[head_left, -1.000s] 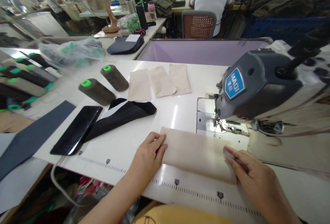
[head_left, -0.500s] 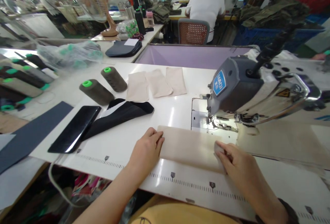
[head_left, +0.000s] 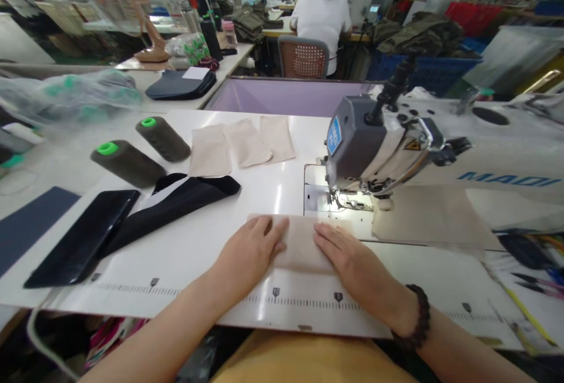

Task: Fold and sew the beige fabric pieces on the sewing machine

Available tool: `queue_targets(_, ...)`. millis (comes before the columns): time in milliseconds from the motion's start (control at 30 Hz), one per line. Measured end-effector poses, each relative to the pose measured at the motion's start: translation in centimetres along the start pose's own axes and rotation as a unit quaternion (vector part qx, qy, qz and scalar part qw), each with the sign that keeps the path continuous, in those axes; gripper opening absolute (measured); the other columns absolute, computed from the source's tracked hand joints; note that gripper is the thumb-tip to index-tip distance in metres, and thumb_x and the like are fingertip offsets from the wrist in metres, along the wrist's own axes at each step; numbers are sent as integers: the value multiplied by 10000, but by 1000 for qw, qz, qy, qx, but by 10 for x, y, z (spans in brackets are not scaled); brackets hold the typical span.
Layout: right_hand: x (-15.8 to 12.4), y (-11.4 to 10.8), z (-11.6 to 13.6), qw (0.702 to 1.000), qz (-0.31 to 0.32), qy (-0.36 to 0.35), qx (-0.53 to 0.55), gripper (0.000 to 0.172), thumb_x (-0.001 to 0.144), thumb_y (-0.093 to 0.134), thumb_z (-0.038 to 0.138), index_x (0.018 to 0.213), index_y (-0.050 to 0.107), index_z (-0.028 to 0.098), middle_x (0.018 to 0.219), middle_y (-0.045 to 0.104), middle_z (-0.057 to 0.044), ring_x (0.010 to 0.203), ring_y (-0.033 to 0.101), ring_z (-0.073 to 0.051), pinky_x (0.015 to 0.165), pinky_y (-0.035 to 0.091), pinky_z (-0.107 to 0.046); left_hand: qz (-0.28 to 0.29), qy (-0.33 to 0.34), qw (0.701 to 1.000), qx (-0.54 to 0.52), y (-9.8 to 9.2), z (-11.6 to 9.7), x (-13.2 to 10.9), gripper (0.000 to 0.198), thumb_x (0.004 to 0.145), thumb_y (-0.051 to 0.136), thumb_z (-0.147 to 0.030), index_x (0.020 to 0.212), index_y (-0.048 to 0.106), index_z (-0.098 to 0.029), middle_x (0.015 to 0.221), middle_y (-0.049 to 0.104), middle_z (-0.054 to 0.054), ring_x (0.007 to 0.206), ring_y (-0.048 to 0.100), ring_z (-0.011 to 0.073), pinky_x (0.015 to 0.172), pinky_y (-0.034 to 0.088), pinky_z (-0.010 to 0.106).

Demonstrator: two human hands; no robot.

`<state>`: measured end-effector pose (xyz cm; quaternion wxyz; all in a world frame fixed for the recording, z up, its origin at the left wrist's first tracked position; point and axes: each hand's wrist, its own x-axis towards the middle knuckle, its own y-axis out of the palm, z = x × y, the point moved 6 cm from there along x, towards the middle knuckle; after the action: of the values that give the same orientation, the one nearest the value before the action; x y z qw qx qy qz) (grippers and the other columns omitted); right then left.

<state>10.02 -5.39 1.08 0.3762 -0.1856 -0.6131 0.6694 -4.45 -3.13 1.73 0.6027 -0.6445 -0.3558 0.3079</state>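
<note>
A beige cloth piece (head_left: pixel 302 251) lies flat on the white sewing table in front of the sewing machine (head_left: pixel 356 142). My left hand (head_left: pixel 251 248) rests on its left end, fingers stretched over the cloth. My right hand (head_left: pixel 359 262) lies on the right part with its fingers extended and close together, covering that end. Both hands press on the cloth from above. The needle and presser foot (head_left: pixel 350 202) are just beyond my right hand, apart from the cloth.
Three beige pieces (head_left: pixel 240 143) lie behind, beside two dark thread cones (head_left: pixel 127 163). Left are a black folded cloth (head_left: pixel 176 212) and a black phone (head_left: pixel 83 236). More beige cloth (head_left: pixel 432 212) lies under the machine arm. A co-worker (head_left: pixel 321 19) sits ahead.
My right hand has moved left and inward, from pinching the cloth's right edge to lying flat on it. My left hand has flattened onto the cloth. The view has turned right.
</note>
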Motion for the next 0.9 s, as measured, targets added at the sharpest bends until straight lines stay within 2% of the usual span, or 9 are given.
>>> queue_targets(100, 4, 1, 0, 998, 12, 49, 32, 259, 838, 476, 142, 1072, 546, 55, 1115, 538, -167, 1068, 473, -261, 967, 394, -429, -11, -7, 999, 41, 5, -14, 8, 347, 845, 510, -291, 1144, 512, -116, 1102, 518, 162, 994, 498, 303, 843, 433, 476)
queue_targets(200, 3, 7, 1, 997, 18, 66, 42, 444, 794, 595, 271, 1175, 487, 72, 1157, 500, -160, 1109, 429, -279, 1002, 341, -461, -57, 22, 997, 38, 19, -23, 11, 321, 871, 423, -218, 1125, 513, -44, 1226, 451, 191, 1106, 446, 305, 945, 370, 456)
queue_targets(300, -2, 14, -1, 997, 16, 74, 21, 514, 800, 591, 322, 1242, 441, 105, 1274, 425, -158, 1212, 325, -297, 1029, 272, -500, -77, 45, 996, 31, 33, -22, 10, 378, 903, 317, -213, 1195, 446, -9, 1250, 452, 181, 1157, 423, 272, 981, 351, 417)
queue_targets(500, -5, 21, -3, 996, 23, 84, -3, 531, 825, 551, 383, 1270, 418, 126, 1392, 291, -165, 1290, 197, -309, 1032, 220, -530, -83, 21, 993, 79, 39, 10, -3, 612, 906, 236, -487, 1315, 318, -39, 1386, 302, 163, 1281, 260, 289, 1001, 308, 463)
queue_targets(600, -4, 21, -4, 996, 22, 88, 2, 517, 834, 540, 378, 1270, 422, 124, 1391, 295, -167, 1293, 195, -305, 1036, 212, -522, -89, -38, 990, 103, 34, 36, -13, 676, 901, 186, -509, 1284, 345, 24, 1372, 294, 220, 1271, 266, 326, 984, 316, 480)
queue_targets(667, -4, 20, -4, 996, 20, 92, 10, 503, 837, 540, 362, 1263, 430, 119, 1385, 307, -170, 1291, 201, -302, 1038, 212, -517, -108, -67, 985, 114, 26, 41, -20, 644, 908, 197, -473, 1241, 393, 42, 1352, 308, 247, 1247, 287, 361, 959, 327, 507)
queue_targets(767, -3, 16, -1, 994, 16, 107, 30, 497, 827, 558, 346, 1249, 443, 108, 1372, 313, -194, 1284, 217, -312, 1022, 237, -526, -122, -9, 989, 89, 13, 15, -21, 435, 925, 246, -292, 1226, 435, -42, 1308, 388, 204, 1174, 391, 317, 924, 378, 458)
queue_targets(833, -4, 8, -1, 991, 12, 125, 41, 490, 825, 559, 354, 1232, 459, 101, 1358, 316, -216, 1272, 230, -330, 1000, 266, -534, -80, 70, 993, 47, 11, -11, -13, 357, 922, 280, -230, 1210, 463, -122, 1216, 492, 142, 1069, 482, 251, 886, 421, 391)
queue_targets(900, -6, -4, -4, 989, 9, 137, 51, 481, 830, 542, 384, 1203, 480, 87, 1315, 362, -226, 1236, 289, -337, 971, 310, -520, -27, 90, 995, 19, 11, -26, 3, 342, 909, 373, -303, 1180, 485, -128, 1118, 552, 118, 991, 519, 239, 861, 438, 378)
